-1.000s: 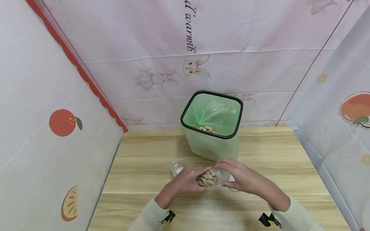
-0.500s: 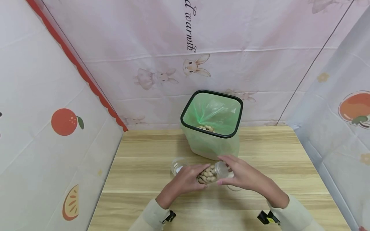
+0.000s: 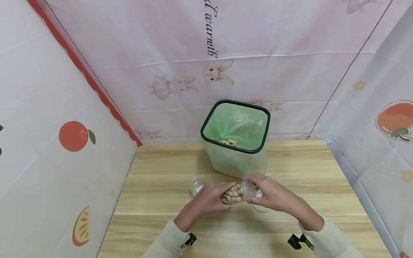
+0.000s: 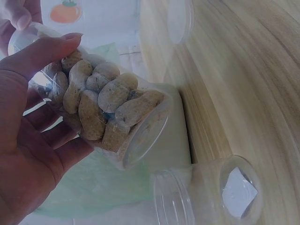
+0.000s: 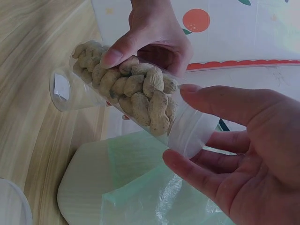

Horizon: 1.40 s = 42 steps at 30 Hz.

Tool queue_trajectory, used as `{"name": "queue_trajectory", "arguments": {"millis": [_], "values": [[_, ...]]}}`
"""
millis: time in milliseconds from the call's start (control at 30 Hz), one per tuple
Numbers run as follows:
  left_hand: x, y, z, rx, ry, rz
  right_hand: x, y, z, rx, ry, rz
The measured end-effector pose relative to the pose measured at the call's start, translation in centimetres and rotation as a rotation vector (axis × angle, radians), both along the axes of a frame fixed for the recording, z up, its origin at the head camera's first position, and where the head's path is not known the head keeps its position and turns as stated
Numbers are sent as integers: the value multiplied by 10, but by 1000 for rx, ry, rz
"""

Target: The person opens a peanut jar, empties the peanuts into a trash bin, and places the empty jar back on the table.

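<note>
A clear plastic jar (image 5: 133, 86) full of unshelled peanuts (image 4: 103, 96) is held tilted above the table. My left hand (image 3: 211, 199) grips its body, with the thumb on one side and the fingers around the other. At the jar's right end, my right hand (image 3: 271, 193) pinches the translucent lid (image 5: 190, 131) between thumb and fingers. A second clear jar (image 4: 194, 192) stands beside my left hand with a white packet (image 4: 239, 191) at its bottom. Below the right hand a clear round lid (image 3: 260, 209) lies on the table, partly hidden in the head view.
Just behind the hands stands a bin (image 3: 237, 165) with a black rim and a green bag liner; several peanuts (image 3: 229, 142) lie inside. The wooden table (image 3: 155, 200) is bounded by printed fabric walls (image 3: 167, 122) at the back and both sides.
My right fingers and thumb have shifted around the lid, spreading a little and closing on it again. The left hand keeps its grip on the peanut jar, nearly still.
</note>
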State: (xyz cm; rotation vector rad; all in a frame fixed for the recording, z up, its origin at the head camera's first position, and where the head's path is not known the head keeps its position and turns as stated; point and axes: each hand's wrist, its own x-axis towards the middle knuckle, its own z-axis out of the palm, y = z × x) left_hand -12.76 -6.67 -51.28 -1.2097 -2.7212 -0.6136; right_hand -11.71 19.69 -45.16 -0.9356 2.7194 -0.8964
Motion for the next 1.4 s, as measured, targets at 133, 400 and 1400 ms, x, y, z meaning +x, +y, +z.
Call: {"name": "queue_trajectory", "arguments": {"millis": [133,400,1400], "values": [[-1,0,1,13,-27,-6,0,1,0,1,72,17],[-1,-1,7,7,-73,-9,0,2,-1,-24,144,58],[-9,-9,15,49,-331,-56,3,3,0,-50,225,176]]}}
